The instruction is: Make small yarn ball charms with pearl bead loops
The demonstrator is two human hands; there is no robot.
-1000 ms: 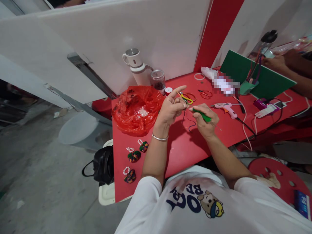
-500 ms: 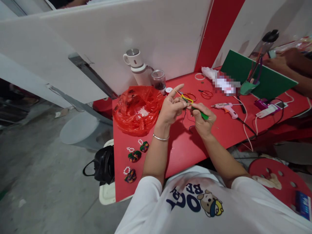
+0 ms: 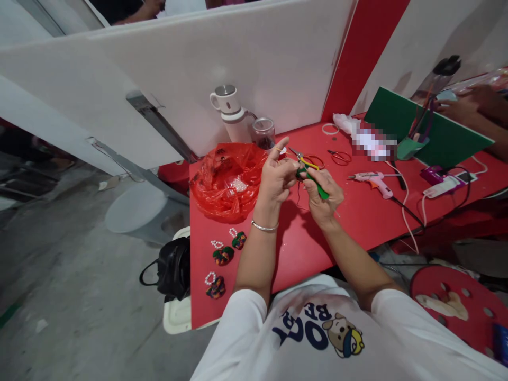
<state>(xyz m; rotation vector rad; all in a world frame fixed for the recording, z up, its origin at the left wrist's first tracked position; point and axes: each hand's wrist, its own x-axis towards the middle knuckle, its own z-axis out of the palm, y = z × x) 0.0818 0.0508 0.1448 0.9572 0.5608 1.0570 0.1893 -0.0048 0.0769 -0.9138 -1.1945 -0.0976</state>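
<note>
My right hand (image 3: 324, 196) is closed around a green-handled crochet hook (image 3: 320, 189); its tip is hidden among my fingers. My left hand (image 3: 277, 177) pinches a small dark piece of yarn work (image 3: 301, 172) against the hook, its index finger pointing up with a thin strand around it. A dark thread hangs below the hands. Just behind them on the red table lie pliers (image 3: 307, 161) with yellow and red handles, partly covered. Left of my forearm are three dark multicoloured yarn pieces with white bead loops (image 3: 223, 255).
A red plastic bag (image 3: 212, 198) holds white beads (image 3: 238, 184). Behind it stand a white flask (image 3: 234, 119) and a jar (image 3: 264, 132). To the right lie red-handled scissors (image 3: 340, 157), a pink glue gun (image 3: 375, 181) with cables, and a green board (image 3: 444, 135). Another person's hand (image 3: 460, 108) is beyond the board.
The view has shifted slightly. My right hand has drawn nearer to my left and the hook handle is more steeply angled. Both hands keep their hold.
</note>
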